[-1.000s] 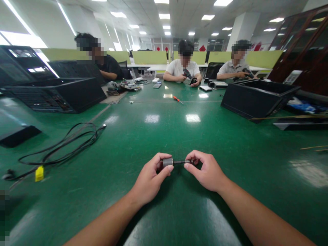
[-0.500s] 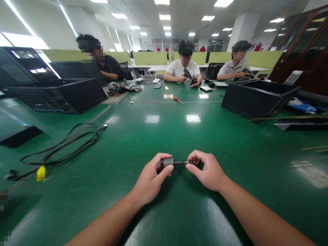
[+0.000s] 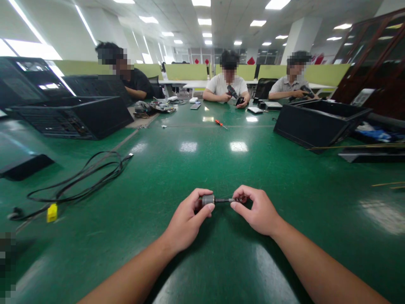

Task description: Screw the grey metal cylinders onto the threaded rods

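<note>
A short grey metal cylinder with a thin dark shaft (image 3: 223,200) lies level between my hands, low over the green table. Its thick end is wrapped by my left hand (image 3: 189,217), with thumb and fingers closed around the cylinder. My right hand (image 3: 258,211) pinches the far end of the shaft, where a dark, ridged or coiled section shows between the fingers. The bare middle of the shaft spans the gap between the hands. Part of the cylinder's left end is hidden by my left fingers.
A coiled black cable (image 3: 95,181) with a yellow tag (image 3: 52,213) lies left. Black computer cases stand left (image 3: 76,118) and right (image 3: 316,122). An orange screwdriver (image 3: 220,123) lies ahead. Three people sit across the green table (image 3: 196,169); two hold power drills.
Both hands keep their hold on the shafted cylinder, with hardly any visible movement. The whole view has shifted very slightly.
</note>
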Demonstrator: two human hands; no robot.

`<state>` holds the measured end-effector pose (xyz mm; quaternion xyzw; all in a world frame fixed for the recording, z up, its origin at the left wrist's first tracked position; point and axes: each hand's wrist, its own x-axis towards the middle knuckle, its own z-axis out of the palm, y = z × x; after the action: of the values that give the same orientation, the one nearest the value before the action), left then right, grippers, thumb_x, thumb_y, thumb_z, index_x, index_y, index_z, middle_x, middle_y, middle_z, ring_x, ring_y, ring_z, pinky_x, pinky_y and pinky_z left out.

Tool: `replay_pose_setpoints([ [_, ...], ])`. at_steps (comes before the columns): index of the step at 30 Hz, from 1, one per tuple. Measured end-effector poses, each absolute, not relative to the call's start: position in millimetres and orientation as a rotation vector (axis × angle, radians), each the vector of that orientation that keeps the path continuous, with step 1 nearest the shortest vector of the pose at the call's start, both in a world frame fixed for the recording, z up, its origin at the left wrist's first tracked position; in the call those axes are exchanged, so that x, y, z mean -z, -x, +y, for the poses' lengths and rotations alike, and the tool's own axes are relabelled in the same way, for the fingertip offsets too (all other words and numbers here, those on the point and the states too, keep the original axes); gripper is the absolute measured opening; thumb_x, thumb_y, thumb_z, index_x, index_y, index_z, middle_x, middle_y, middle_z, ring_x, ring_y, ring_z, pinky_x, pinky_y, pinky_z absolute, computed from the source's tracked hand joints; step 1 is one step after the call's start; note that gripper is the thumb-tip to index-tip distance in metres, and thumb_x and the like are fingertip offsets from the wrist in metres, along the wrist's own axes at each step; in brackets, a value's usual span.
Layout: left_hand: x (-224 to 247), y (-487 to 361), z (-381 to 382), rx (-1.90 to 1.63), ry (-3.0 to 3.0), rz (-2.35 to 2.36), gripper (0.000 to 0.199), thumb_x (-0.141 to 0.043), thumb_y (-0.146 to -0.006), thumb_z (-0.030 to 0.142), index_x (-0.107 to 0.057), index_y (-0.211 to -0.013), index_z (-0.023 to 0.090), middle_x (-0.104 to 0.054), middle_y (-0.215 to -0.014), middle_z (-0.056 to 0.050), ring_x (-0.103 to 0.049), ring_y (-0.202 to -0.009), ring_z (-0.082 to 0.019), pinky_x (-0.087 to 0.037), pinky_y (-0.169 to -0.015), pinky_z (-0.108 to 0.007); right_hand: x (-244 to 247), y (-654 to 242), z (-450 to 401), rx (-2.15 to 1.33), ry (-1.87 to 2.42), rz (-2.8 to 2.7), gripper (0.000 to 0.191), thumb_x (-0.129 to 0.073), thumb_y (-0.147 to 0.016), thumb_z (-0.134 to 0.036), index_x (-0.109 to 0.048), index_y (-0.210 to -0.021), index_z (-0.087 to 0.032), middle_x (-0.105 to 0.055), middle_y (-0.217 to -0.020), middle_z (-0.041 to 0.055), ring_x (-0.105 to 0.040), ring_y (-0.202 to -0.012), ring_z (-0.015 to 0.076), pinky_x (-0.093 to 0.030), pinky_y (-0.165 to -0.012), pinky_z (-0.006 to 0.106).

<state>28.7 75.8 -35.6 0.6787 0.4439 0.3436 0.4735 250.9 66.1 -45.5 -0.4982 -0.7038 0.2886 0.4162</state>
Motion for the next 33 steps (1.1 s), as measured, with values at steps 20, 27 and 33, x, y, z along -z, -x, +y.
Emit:
replay_pose_setpoints([
  [20, 38.2, -28.6, 77.1, -0.859, -1.621, 1.057, 0.031, -0.059, -0.091, 0.034, -0.053, -0.118, 0.018, -0.059, -0.083, -0.001, -0.059, -0.076, -0.016, -0.045, -0.073, -0.029, 46.4, -251.6, 66.8, -0.731, 1.262, -1.748, 0.005, -0.064, -0.081, -0.023, -0.064, -0.08, -0.019, -0.063, -0.07, -0.0001, -0.058, -0.066, 0.0154, -0.045, -0.065, 0.026],
  [27, 37.7, -29.5, 76.0, -0.872, -1.598, 1.047, 0.03, -0.06, -0.09, 0.032, -0.054, -0.116, 0.018, -0.059, -0.084, -0.001, -0.059, -0.075, -0.016, -0.045, -0.073, -0.029, 49.2, -252.1, 66.2, -0.734, 1.258, -1.743, 0.006, -0.064, -0.082, -0.025, -0.064, -0.081, -0.018, -0.063, -0.071, -0.0002, -0.058, -0.067, 0.0154, -0.045, -0.066, 0.027],
  [33, 37.7, -28.8, 76.7, -0.881, -1.573, 1.055, 0.032, -0.06, -0.09, 0.034, -0.054, -0.116, 0.018, -0.06, -0.085, -0.001, -0.06, -0.076, -0.016, -0.046, -0.074, -0.03, 48.9, -252.1, 67.2, -0.746, 1.254, -1.74, 0.006, -0.064, -0.081, -0.024, -0.064, -0.081, -0.018, -0.064, -0.071, 0.0001, -0.059, -0.067, 0.0157, -0.045, -0.066, 0.027],
])
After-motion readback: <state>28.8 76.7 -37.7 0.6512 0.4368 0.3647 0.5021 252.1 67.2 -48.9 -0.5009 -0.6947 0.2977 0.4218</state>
